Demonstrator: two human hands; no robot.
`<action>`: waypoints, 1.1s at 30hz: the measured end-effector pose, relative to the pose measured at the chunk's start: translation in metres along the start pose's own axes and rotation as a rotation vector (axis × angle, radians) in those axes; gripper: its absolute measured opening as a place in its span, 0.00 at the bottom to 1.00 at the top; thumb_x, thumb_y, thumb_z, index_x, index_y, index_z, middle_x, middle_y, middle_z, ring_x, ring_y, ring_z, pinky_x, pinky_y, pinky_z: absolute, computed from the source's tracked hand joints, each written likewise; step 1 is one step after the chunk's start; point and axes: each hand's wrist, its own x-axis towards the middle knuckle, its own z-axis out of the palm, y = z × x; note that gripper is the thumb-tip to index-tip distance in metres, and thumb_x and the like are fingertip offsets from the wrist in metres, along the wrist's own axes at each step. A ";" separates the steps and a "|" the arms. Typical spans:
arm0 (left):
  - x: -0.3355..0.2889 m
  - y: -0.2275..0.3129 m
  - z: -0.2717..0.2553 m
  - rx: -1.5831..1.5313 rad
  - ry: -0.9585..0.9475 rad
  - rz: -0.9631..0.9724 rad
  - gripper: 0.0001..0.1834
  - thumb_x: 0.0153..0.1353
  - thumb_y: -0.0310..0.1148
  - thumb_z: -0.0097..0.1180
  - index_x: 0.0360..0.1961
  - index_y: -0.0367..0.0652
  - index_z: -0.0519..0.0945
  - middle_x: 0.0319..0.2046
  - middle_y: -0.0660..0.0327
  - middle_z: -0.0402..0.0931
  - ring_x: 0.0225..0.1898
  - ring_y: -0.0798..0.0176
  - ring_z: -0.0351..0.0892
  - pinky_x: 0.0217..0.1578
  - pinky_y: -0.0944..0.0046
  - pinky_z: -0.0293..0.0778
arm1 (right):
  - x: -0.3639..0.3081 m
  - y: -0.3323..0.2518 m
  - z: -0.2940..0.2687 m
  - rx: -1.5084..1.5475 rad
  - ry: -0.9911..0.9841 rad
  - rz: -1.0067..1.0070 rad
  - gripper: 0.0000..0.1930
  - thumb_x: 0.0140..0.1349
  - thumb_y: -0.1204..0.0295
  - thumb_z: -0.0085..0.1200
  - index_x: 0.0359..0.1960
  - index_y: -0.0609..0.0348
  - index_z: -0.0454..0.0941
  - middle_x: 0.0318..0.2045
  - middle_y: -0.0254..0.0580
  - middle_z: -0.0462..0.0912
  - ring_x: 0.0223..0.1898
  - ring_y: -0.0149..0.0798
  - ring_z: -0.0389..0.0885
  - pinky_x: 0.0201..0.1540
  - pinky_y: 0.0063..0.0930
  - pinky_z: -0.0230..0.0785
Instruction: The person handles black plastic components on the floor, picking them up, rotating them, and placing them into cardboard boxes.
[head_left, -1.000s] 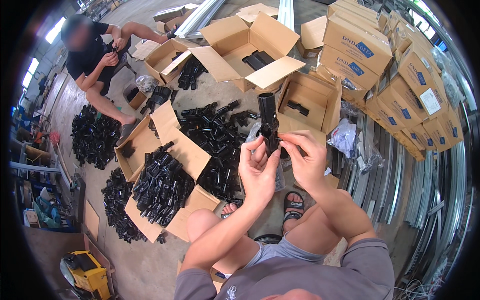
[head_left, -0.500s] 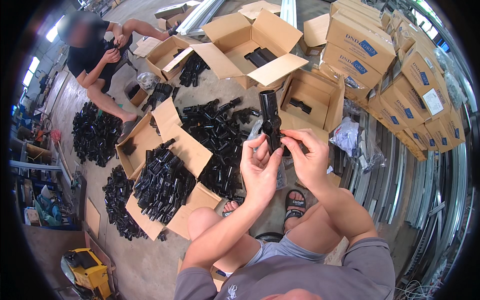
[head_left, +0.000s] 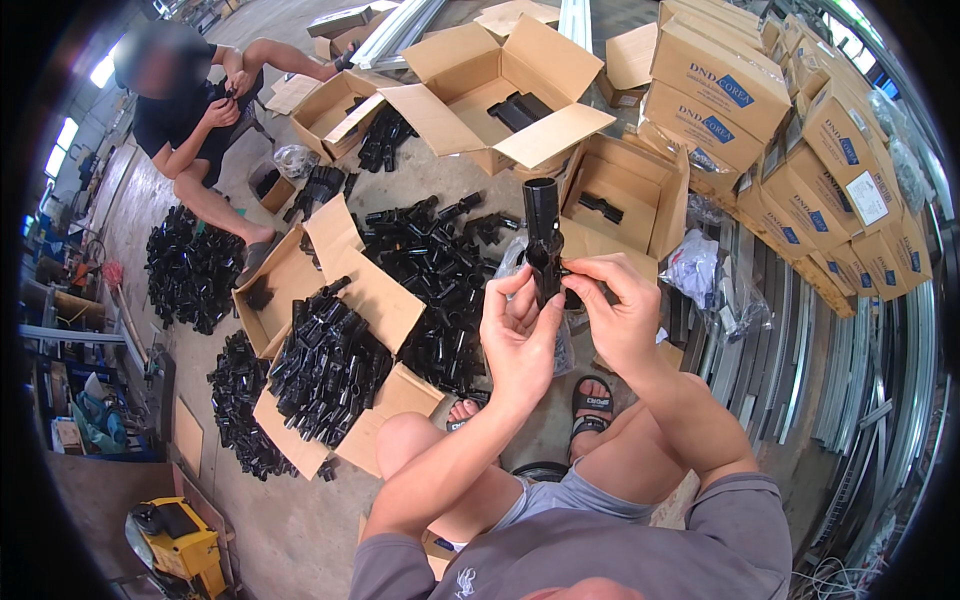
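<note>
A black tubular pipe fitting (head_left: pixel 543 225) stands nearly upright in front of me, its round open end at the top. My left hand (head_left: pixel 518 335) is closed around its lower part, thumb along one side. With thumb and forefinger pinched together, my right hand (head_left: pixel 612 300) meets the fitting's right side; whatever small piece those fingertips grip is hidden. Beyond and left of my hands lies a heap of similar black fittings (head_left: pixel 430 260). An open cardboard box (head_left: pixel 405 400) overflowing with more of them stands left of my knees.
A co-worker (head_left: pixel 190 110) sits at the far left, handling something small and dark. Open cartons (head_left: pixel 455 70) stand ahead, one with a few black parts (head_left: pixel 600 208). Stacked closed cartons (head_left: pixel 725 85) rise at the right, beside long metal profiles (head_left: pixel 860 370). A yellow machine (head_left: pixel 185 545) sits lower left.
The fitting has turned and shifted very slightly between my fingers, its top a little to the right. Both hands keep nearly the same place and hold.
</note>
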 end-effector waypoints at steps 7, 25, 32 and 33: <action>0.000 0.002 0.001 -0.016 0.005 -0.013 0.21 0.62 0.13 0.56 0.53 0.37 0.65 0.53 0.49 0.78 0.52 0.67 0.79 0.53 0.68 0.76 | -0.004 0.005 0.002 0.142 -0.002 0.077 0.09 0.55 0.82 0.64 0.38 0.63 0.85 0.35 0.44 0.86 0.35 0.37 0.83 0.37 0.27 0.74; 0.000 0.001 0.007 0.031 -0.006 0.007 0.20 0.62 0.14 0.56 0.52 0.36 0.66 0.53 0.49 0.78 0.53 0.65 0.79 0.52 0.69 0.76 | 0.012 -0.009 -0.014 -0.073 -0.131 0.028 0.07 0.62 0.72 0.59 0.34 0.63 0.77 0.29 0.46 0.79 0.31 0.48 0.79 0.34 0.37 0.70; 0.000 -0.012 -0.012 -0.008 0.016 0.040 0.22 0.59 0.11 0.55 0.52 0.38 0.67 0.54 0.52 0.76 0.58 0.63 0.74 0.55 0.65 0.73 | 0.012 -0.010 -0.001 -0.315 -0.272 -0.089 0.09 0.60 0.69 0.60 0.33 0.63 0.77 0.28 0.50 0.77 0.32 0.54 0.78 0.35 0.41 0.70; -0.003 -0.002 -0.004 -0.035 0.035 -0.022 0.20 0.59 0.12 0.56 0.50 0.37 0.69 0.60 0.51 0.71 0.65 0.60 0.68 0.63 0.62 0.66 | 0.013 -0.012 -0.004 -0.259 -0.292 -0.067 0.10 0.60 0.69 0.61 0.35 0.63 0.77 0.29 0.51 0.77 0.32 0.53 0.78 0.34 0.41 0.69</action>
